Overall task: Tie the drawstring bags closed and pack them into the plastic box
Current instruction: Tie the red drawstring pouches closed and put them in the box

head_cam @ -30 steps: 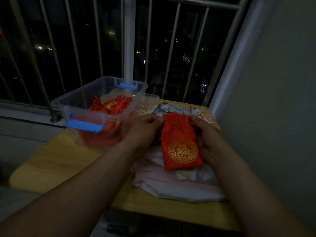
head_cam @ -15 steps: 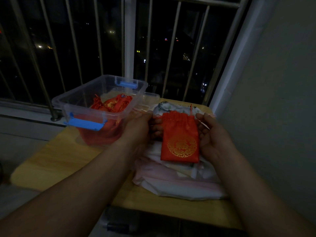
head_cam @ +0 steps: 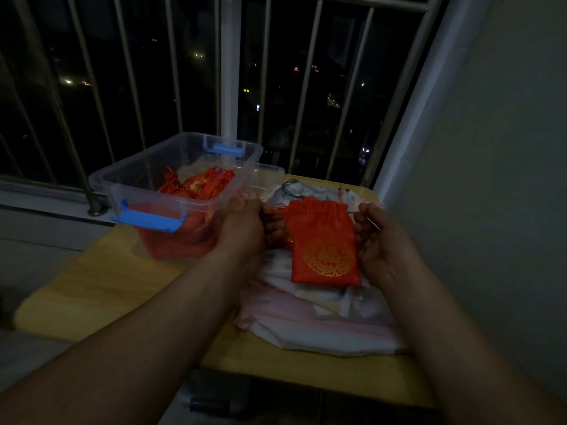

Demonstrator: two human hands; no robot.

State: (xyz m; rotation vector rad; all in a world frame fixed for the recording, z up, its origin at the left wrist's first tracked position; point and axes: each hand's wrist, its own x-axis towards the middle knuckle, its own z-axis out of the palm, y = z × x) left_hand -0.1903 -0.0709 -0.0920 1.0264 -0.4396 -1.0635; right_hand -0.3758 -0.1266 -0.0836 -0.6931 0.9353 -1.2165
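Observation:
A red drawstring bag [head_cam: 323, 243] with a gold round emblem hangs between my hands above a pile of pale bags [head_cam: 322, 320]. Its mouth is gathered. My left hand [head_cam: 245, 228] pinches the red cord on the bag's left side. My right hand [head_cam: 383, 240] pinches the cord on the right side. The cords run taut out from the bag's neck. The clear plastic box [head_cam: 129, 182] with blue latches stands to the left, with several red bags [head_cam: 199, 185] inside.
The wooden table [head_cam: 92, 289] stands against a barred window [head_cam: 230, 72], dark outside. A grey wall [head_cam: 497, 148] runs close along the right. A clear lid [head_cam: 270, 173] lies behind the box. More light fabric bags [head_cam: 294, 191] lie behind the red bag.
My hands have moved apart, pulling the cords outward. The bag's mouth has drawn tighter and the bag has risen slightly.

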